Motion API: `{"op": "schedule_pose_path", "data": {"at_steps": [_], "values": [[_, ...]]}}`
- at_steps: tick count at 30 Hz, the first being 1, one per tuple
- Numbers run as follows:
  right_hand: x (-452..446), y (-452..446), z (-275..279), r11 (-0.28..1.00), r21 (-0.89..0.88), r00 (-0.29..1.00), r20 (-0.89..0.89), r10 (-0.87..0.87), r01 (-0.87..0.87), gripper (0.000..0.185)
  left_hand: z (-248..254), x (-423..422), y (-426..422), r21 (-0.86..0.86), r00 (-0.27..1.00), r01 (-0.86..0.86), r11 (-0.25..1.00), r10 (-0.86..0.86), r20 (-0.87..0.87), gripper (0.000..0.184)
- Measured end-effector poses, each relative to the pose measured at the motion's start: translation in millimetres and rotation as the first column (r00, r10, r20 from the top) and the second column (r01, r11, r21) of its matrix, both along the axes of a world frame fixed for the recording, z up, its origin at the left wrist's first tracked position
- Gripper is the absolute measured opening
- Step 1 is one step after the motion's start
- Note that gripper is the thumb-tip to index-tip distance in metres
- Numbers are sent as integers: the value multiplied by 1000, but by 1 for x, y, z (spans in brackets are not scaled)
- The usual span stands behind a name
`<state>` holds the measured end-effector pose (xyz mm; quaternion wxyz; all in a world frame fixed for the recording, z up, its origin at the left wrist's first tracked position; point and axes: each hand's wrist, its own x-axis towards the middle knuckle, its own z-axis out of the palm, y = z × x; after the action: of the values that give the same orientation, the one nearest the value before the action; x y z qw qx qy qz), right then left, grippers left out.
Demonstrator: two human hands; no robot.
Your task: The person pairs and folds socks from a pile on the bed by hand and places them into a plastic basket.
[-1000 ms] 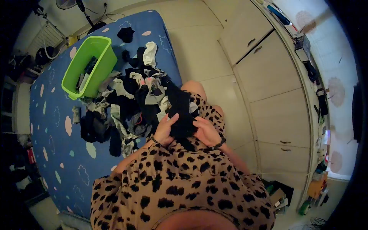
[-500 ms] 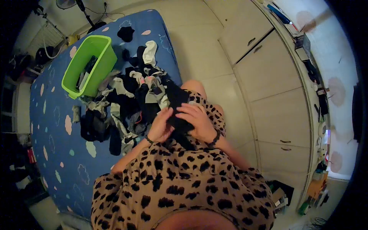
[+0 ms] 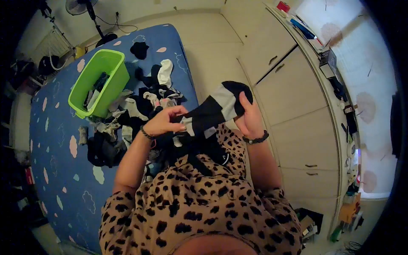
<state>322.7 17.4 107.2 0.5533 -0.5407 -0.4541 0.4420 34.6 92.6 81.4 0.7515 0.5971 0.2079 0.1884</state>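
Note:
A black and grey sock (image 3: 211, 112) is stretched between my two hands above my lap. My left hand (image 3: 166, 122) pinches its lower-left end between thumb and fingers. At the upper right, my right hand (image 3: 250, 115) grips the black end, thumb on top. Below the sock, dark socks (image 3: 208, 154) lie on my lap over the leopard-print clothing. To the left spreads a heap of mixed black, white and grey socks (image 3: 135, 107) on the bed.
A green plastic basket (image 3: 120, 85) with some folded dark and grey items stands on the blue patterned bed (image 3: 59, 170). One black sock (image 3: 139, 50) lies apart near the bed's far edge. Pale cabinets (image 3: 293, 97) line the right side; a fan (image 3: 80, 6) stands behind the bed.
My hands have risen from my lap and moved apart, drawing the black and grey sock out between them. My right hand has moved up and right. The view has shifted slightly.

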Motion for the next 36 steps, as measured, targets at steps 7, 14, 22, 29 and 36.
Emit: {"op": "schedule_pose_path", "data": {"at_steps": [7, 14, 22, 29, 36], "values": [[13, -9, -129, 918, -384, 912, -404, -68, -101, 39, -72, -18, 4, 350, 947, 110, 930, 8, -320, 41], [18, -2, -158, 835, -545, 967, -165, -193, 74, 36, -89, 9, -41, 755, 866, -194, 627, 471, -169, 45], [-1, 32, -109, 996, 75, 647, 762, -31, -41, 29, -86, 27, -63, 886, 864, -175, 430, 499, -71, 32], [-12, 48, -109, 961, -201, 520, 810, 271, -188, 21, -85, 27, -71, 889, 878, -216, 404, 478, -4, 19], [-28, 53, -83, 986, -140, 371, 914, 165, -94, 17, -104, 35, -48, 426, 719, -539, 727, 660, -217, 28]]}}
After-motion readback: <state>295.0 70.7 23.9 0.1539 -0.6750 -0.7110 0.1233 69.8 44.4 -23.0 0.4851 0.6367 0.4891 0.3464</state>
